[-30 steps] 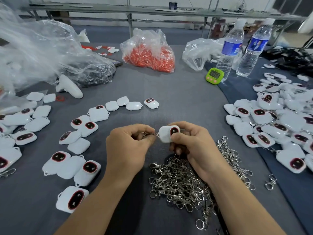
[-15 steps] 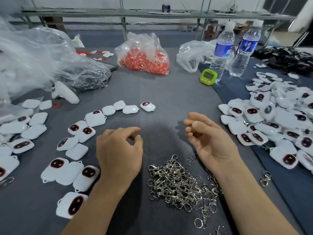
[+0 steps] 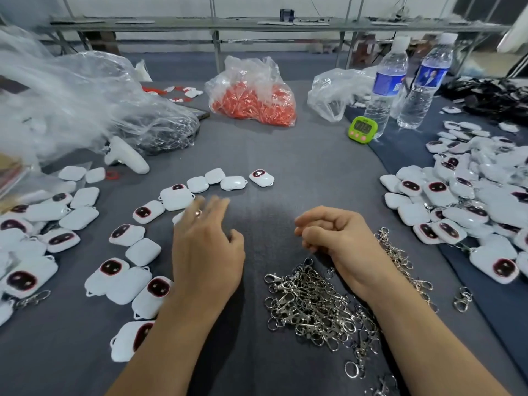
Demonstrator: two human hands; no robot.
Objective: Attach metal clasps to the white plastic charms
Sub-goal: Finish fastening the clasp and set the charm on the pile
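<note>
Reaching toward the loose white charms at left, the left hand now spreads its fingers, empty; the charm both hands held a second ago is gone. The right hand, loosely curled around nothing, hangs beside the clasp pile. A new cycle is likely starting.

The head view looks forward and down, close over the grey table and both forearms.
</note>
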